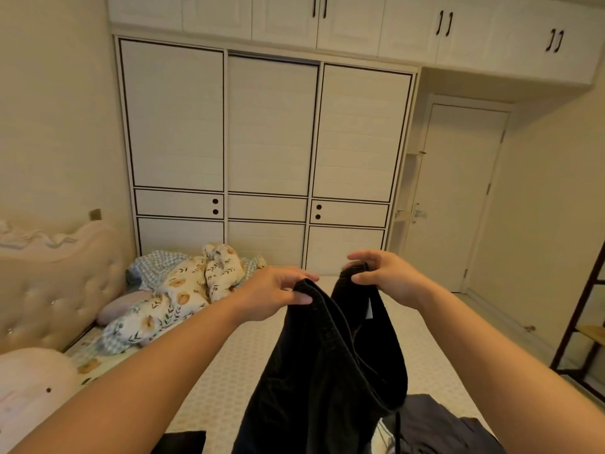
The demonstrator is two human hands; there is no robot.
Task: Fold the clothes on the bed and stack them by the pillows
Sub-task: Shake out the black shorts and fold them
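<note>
While you hold the black pants up over the bed, both hands pinch the waistband.

Left hand and right hand each nip the elastic edge between thumb and fingers, a gap apart; legs hang limp toward the mattress. Fabric looks soft, floppy, light, not slippery, so it should drape, not hold shape. Keep grips at the waistband corners. Pillows sit far left; another dark garment lies below.
</note>
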